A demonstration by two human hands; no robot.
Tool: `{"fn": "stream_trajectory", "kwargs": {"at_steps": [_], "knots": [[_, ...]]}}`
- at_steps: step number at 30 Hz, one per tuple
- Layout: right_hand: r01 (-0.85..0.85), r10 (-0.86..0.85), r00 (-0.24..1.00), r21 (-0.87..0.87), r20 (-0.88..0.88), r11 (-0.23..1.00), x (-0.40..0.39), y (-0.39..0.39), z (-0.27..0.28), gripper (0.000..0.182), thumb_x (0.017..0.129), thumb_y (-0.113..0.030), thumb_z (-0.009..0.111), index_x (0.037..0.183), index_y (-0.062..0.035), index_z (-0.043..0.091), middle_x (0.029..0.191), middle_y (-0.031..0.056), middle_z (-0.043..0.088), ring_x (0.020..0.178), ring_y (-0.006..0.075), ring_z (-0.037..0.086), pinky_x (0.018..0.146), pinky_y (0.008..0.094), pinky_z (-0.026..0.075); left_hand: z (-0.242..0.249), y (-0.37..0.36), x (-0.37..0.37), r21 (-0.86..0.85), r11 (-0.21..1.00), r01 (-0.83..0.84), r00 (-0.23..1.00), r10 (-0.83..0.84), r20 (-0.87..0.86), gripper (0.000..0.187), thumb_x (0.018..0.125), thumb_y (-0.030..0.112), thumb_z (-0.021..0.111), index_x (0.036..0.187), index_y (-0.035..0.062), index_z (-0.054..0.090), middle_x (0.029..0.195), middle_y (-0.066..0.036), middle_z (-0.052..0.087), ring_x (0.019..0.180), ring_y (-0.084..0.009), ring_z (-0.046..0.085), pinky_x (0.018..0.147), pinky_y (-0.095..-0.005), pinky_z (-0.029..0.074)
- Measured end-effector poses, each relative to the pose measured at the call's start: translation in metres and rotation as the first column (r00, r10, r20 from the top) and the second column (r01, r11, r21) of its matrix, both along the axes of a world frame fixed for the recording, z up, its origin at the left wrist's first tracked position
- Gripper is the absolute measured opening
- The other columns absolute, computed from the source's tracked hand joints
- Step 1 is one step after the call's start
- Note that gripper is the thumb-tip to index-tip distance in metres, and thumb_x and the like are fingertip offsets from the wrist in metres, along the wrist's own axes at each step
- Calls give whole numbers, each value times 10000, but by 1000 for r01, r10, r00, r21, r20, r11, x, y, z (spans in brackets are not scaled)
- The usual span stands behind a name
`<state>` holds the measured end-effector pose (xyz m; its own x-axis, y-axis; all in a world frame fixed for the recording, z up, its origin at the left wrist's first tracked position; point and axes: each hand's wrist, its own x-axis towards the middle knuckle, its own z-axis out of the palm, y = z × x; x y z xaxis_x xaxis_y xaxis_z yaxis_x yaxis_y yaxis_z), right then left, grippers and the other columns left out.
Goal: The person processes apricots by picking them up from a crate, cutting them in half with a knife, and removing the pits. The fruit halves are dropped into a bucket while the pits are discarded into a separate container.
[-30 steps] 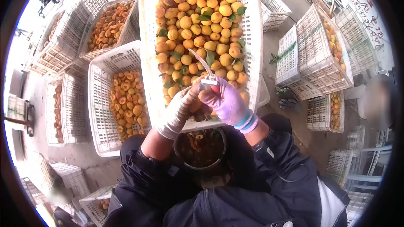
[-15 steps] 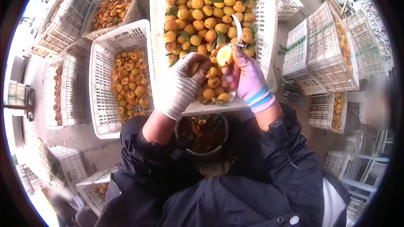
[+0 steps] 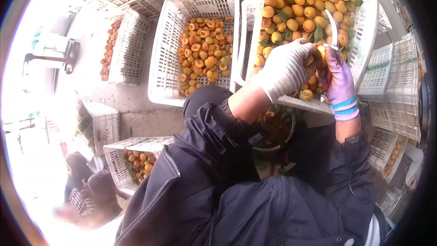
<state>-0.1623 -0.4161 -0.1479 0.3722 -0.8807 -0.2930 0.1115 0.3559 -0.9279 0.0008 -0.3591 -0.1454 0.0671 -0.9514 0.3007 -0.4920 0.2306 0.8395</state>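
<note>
The right hand [image 3: 342, 82], in a purple glove with blue bands, is closing its grip around a knife [image 3: 333, 27], whose pale curved blade is pointing away from the body over the apricots [image 3: 300, 0]. The left hand [image 3: 287, 68], in a whitish knitted glove, is curling its fingers just beside the right; whether its grip is holding anything, I cannot tell. A yellow fruit [image 3: 322, 54] is showing between the two hands, partly hidden. Both hands are working above the near end of a white crate [image 3: 364, 18], where whole apricots are lying among green leaves. Halved apricots [image 3: 205, 50] are filling part of another crate [image 3: 166, 66] to the left, and a bucket [image 3: 291, 133] is standing below the hands
</note>
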Motion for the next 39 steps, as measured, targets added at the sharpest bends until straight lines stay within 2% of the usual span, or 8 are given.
{"fn": "stream_trajectory", "kwargs": {"at_steps": [6,13,19,26,29,31,33,39], "knots": [[-67,61,996,-83,-67,994,2,3,1,330,952,-375,630,1126,-95,626,763,-29,660,545,4,475,479,147,349,-2,0,-1,45,999,0,998,3,-56,205,814,183,750,952,49,679,891,-110,633,823,-289,644,740,-348,513],[-78,74,997,134,31,988,-4,4,4,303,905,-384,692,1032,-114,637,743,-65,583,532,14,484,468,161,359,-3,0,0,131,990,54,994,-41,-99,127,829,85,722,942,46,682,889,-88,648,823,-216,644,753,-311,509],[-141,118,977,122,179,982,-9,-1,12,342,935,-405,643,1053,-84,644,771,-45,598,561,9,509,464,154,367,-7,-6,8,106,991,-85,995,80,52,91,849,89,691,927,47,669,926,-92,666,912,-219,640,815,-331,494],[73,-63,989,-71,132,995,-21,-12,13,252,938,-265,668,1101,-74,650,764,-62,564,589,23,489,511,173,391,-28,-5,26,21,975,-223,929,206,307,212,844,128,680,1032,45,626,931,-106,659,884,-248,632,824,-353,499],[159,-152,987,-172,51,972,-24,-15,14,260,934,-206,677,1141,-51,652,777,-63,569,620,27,471,568,179,409,-19,-6,21,179,976,-128,988,109,112,264,918,258,656,1048,29,639,859,-71,648,743,-173,617,699,-298,501],[129,-142,990,-295,-23,947,-24,-14,15,265,932,-195,678,1151,-48,653,798,-56,583,645,21,479,595,172,425,-3,-2,12,539,839,67,857,229,-463,405,961,414,596,1035,20,656,807,-38,630,645,-96,568,606,-229,456],[59,-51,998,-288,36,956,-19,-9,11,298,921,-192,692,1179,-52,643,871,-38,613,694,23,508,642,167,450,-10,-2,9,508,843,177,837,143,-529,582,970,581,461,1070,37,642,869,-54,650,645,-106,593,551,-220,448],[-75,34,994,-447,-100,892,12,17,-3,335,915,-244,694,1174,-43,630,1018,50,687,885,104,639,802,255,518,-66,-16,-1,397,781,482,385,218,-897,527,942,535,533,1194,73,554,999,-47,640,858,-147,630,632,-285,505]]}}
